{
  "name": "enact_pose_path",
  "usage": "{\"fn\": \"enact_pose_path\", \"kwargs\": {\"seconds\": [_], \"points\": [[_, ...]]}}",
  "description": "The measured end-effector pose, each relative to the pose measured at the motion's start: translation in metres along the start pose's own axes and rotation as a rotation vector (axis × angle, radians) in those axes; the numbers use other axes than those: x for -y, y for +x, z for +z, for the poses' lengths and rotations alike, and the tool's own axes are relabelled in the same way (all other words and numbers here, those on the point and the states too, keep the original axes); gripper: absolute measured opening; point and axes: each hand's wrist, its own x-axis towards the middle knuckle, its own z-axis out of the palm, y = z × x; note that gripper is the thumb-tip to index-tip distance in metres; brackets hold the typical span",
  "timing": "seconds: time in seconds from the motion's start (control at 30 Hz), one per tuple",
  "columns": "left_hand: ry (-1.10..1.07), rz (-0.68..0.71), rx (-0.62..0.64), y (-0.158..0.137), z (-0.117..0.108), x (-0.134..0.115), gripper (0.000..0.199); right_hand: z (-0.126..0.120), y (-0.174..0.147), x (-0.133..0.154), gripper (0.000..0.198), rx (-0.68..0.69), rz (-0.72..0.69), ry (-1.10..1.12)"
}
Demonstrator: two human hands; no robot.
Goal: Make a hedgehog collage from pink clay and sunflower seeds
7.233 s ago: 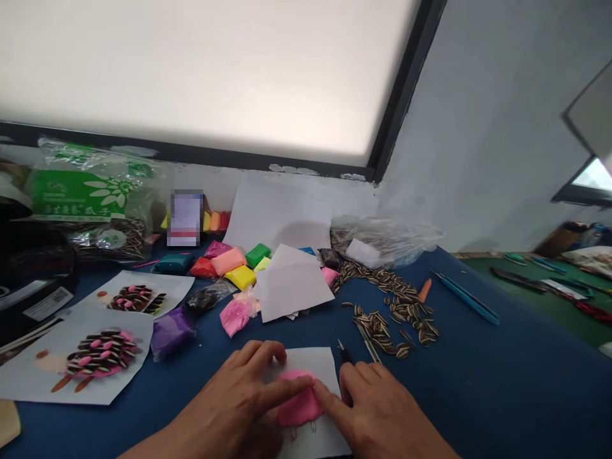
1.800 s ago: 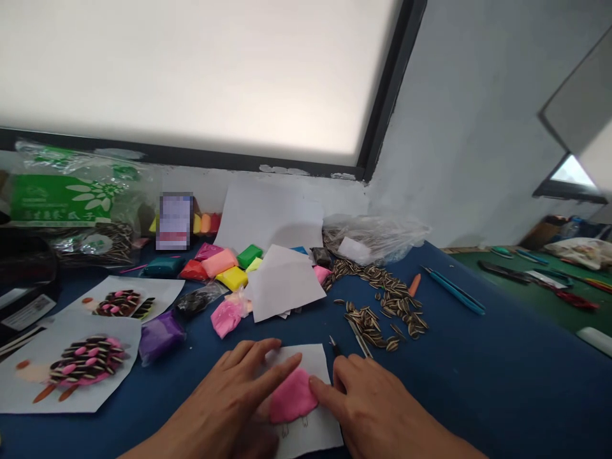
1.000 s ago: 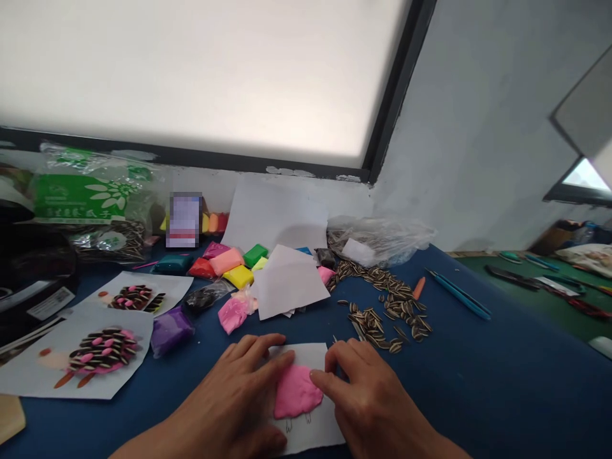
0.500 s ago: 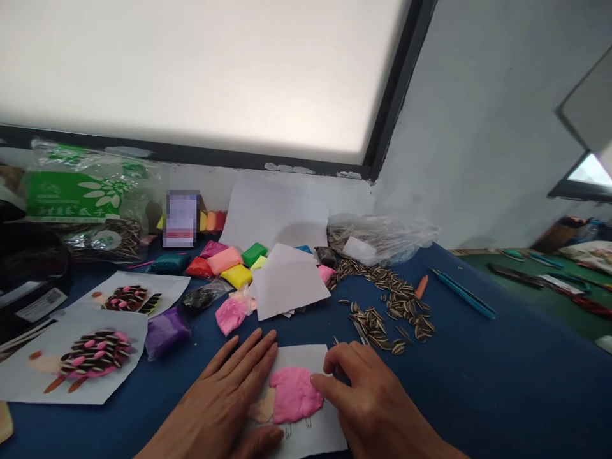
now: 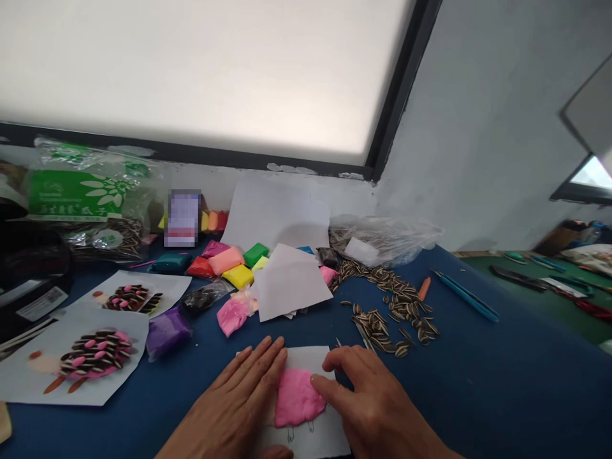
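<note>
A sheet of white paper (image 5: 329, 440) lies at the near edge, bearing a flattened pink clay patch (image 5: 300, 398). Small drawn legs show below the patch. My left hand (image 5: 239, 398) rests flat on the paper's left part, fingers stretched and close together, along the patch's left edge. With its thumb tip, my right hand (image 5: 370, 398) touches the patch's upper right edge. Its forefinger is bent and stands apart from the thumb; nothing shows between them. The other right fingers are mostly hidden. Thin metal tips (image 5: 366, 336) poke out beyond the right knuckles; their tool is hidden.
Striped sunflower seeds (image 5: 375, 325) lie in loose piles ahead of my right hand, with blue tweezers (image 5: 468, 296) farther right. Coloured clay packets (image 5: 227, 260) and white cards (image 5: 291, 284) sit behind. On the left are two seed-covered hedgehog pictures (image 5: 95, 389) and a purple packet (image 5: 168, 331).
My left hand has shifted slightly right and now covers the beige clay piece and the patch's left edge. The right thumb stays at the pink clay; its forefinger looks a little less curled.
</note>
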Motion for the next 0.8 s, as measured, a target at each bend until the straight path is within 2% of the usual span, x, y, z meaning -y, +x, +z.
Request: {"fn": "enact_pose_path", "kwargs": {"seconds": [0.1, 0.23, 0.37, 0.5, 0.63, 0.8], "points": [[0.011, 0.018, -0.005, 0.002, -0.002, 0.0, 0.097, -0.009, 0.002, 0.003, 0.037, 0.082, 0.002, -0.015], [0.028, 0.04, -0.01, 0.003, -0.004, -0.002, 0.096, -0.015, 0.002, 0.005, 0.037, 0.122, 0.044, 0.025], [0.047, 0.036, -0.015, 0.001, -0.005, -0.003, 0.096, -0.009, 0.003, 0.002, 0.046, 0.119, 0.128, -0.039], [0.054, 0.037, -0.009, 0.002, -0.004, -0.003, 0.096, 0.001, 0.007, -0.004, 0.053, 0.134, 0.121, -0.143], [0.047, 0.021, 0.004, 0.003, 0.0, -0.001, 0.084, 0.004, 0.013, -0.005, 0.049, 0.206, 0.166, -0.129], [-0.044, 0.02, 0.003, -0.001, 0.002, 0.002, 0.093, 0.001, 0.024, -0.002, 0.031, 0.254, 0.278, -0.041]]}}
